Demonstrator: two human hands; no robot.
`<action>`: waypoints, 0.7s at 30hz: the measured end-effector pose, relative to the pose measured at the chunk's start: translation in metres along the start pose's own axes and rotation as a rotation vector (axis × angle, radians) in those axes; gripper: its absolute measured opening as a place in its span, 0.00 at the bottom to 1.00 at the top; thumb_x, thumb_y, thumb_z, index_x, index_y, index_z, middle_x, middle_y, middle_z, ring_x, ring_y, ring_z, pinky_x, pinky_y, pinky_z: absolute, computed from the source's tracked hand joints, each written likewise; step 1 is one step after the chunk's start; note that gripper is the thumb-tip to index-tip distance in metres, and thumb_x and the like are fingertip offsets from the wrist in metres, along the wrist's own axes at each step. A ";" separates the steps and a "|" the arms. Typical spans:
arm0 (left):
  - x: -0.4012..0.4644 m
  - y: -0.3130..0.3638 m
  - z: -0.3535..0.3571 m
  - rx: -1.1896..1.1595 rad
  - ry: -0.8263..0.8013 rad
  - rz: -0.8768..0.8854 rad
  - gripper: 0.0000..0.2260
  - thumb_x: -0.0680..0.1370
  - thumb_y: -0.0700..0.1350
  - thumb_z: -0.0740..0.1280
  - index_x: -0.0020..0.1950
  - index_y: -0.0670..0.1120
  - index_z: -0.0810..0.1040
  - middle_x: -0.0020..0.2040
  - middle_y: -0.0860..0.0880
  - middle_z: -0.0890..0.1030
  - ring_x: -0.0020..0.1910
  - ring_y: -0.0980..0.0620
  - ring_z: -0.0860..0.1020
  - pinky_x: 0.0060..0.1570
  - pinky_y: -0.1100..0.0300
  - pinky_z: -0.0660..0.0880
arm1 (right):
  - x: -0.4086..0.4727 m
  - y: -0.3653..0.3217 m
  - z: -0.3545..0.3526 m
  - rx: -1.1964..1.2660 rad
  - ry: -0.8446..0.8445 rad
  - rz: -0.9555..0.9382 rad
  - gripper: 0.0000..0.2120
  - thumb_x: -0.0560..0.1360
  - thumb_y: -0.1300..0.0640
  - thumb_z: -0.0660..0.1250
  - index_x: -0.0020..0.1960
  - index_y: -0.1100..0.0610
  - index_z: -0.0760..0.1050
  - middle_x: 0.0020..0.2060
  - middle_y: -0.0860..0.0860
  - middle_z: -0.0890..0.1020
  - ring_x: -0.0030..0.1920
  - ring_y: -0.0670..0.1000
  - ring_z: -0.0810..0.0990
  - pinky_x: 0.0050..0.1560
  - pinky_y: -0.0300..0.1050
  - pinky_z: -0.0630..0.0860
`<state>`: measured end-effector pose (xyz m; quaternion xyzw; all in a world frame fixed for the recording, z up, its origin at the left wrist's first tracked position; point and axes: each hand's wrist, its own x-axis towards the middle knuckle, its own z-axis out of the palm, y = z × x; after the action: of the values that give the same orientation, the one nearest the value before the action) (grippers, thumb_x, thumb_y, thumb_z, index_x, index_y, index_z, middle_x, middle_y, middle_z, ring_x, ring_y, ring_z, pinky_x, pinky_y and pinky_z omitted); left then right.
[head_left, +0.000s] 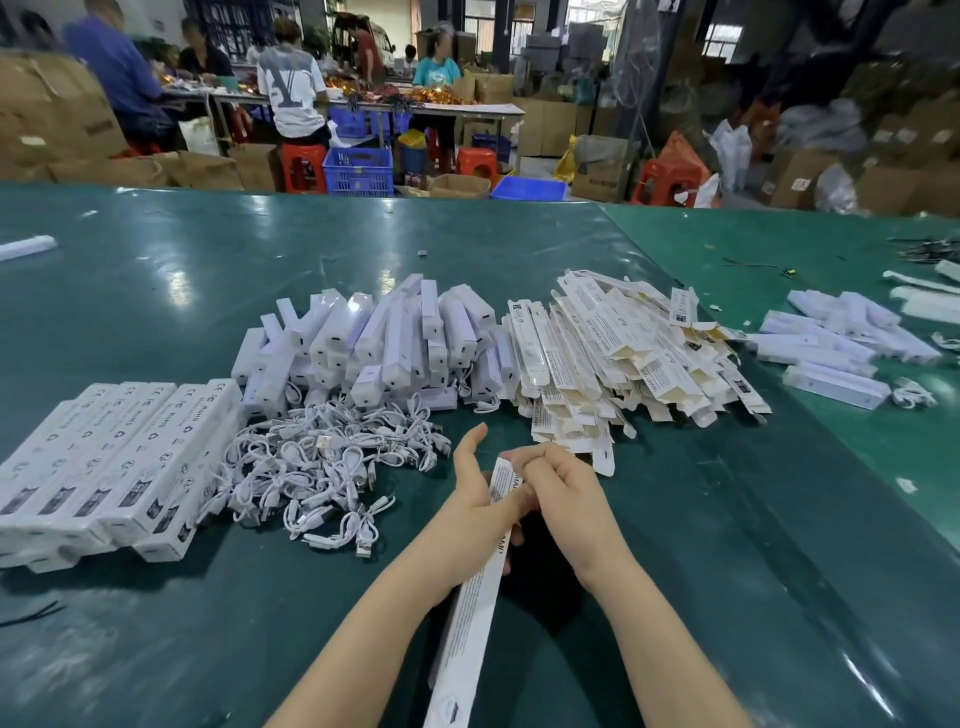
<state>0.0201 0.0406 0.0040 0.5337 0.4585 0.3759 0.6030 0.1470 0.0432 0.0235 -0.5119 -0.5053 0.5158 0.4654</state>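
Both hands are shaping one long printed carton (470, 618) just right of the USB cable heap (332, 462): left hand (480, 493) fingers gripping its middle, right hand (563, 499) fingers pinching its top end. Next, probably, I'm needing a lamp (397, 332) from behind that heap.

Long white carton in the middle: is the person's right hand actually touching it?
Touching. In the head view the right hand pinches the top end of the long white carton.

Forearms, left hand (474, 500) and right hand (569, 496) are bare.
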 end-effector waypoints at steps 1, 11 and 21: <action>0.000 0.000 0.000 -0.008 -0.007 -0.004 0.37 0.76 0.49 0.68 0.71 0.72 0.45 0.43 0.44 0.77 0.32 0.52 0.75 0.32 0.58 0.75 | 0.000 -0.001 0.000 -0.018 -0.008 -0.007 0.14 0.78 0.61 0.61 0.39 0.48 0.80 0.32 0.54 0.81 0.23 0.54 0.75 0.27 0.43 0.74; 0.004 0.023 -0.017 -0.842 0.125 -0.160 0.09 0.81 0.43 0.61 0.54 0.39 0.75 0.36 0.44 0.79 0.28 0.51 0.75 0.24 0.62 0.74 | 0.002 0.001 -0.001 -0.034 0.085 -0.078 0.13 0.80 0.59 0.61 0.52 0.42 0.78 0.45 0.39 0.83 0.45 0.39 0.80 0.44 0.33 0.72; 0.007 0.016 -0.023 -0.881 0.038 -0.364 0.13 0.74 0.47 0.66 0.50 0.38 0.81 0.49 0.40 0.80 0.41 0.47 0.78 0.46 0.57 0.76 | -0.007 0.009 0.003 -0.572 -0.190 -0.531 0.26 0.66 0.60 0.74 0.55 0.33 0.75 0.66 0.30 0.64 0.67 0.39 0.59 0.64 0.25 0.56</action>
<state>0.0009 0.0569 0.0183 0.1312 0.3523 0.4326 0.8194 0.1449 0.0355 0.0146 -0.4222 -0.7840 0.2613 0.3726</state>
